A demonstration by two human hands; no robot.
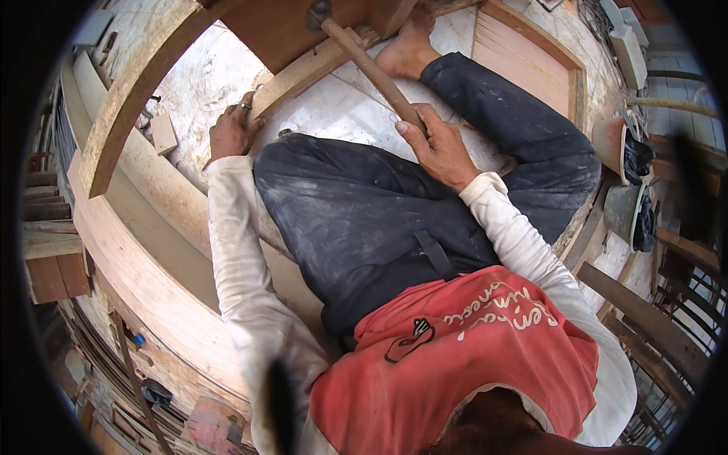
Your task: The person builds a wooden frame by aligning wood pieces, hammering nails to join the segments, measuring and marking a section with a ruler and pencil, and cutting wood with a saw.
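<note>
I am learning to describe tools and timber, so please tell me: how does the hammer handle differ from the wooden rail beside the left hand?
The hammer handle is a slim rounded stick; the wooden rail is wider and flat-sided. In the picture the handle slants down to the right, into the right hand; the rail slants down to the left, with the left hand at its lower end. Both look like brown wood.

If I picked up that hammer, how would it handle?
The hammer would probably feel stiff, since its handle is a straight wooden shaft. It may well be top-heavy: the dark head looks like metal. The handle, gripped in the right hand, looks matt, so it is likely not very slippery.
</note>
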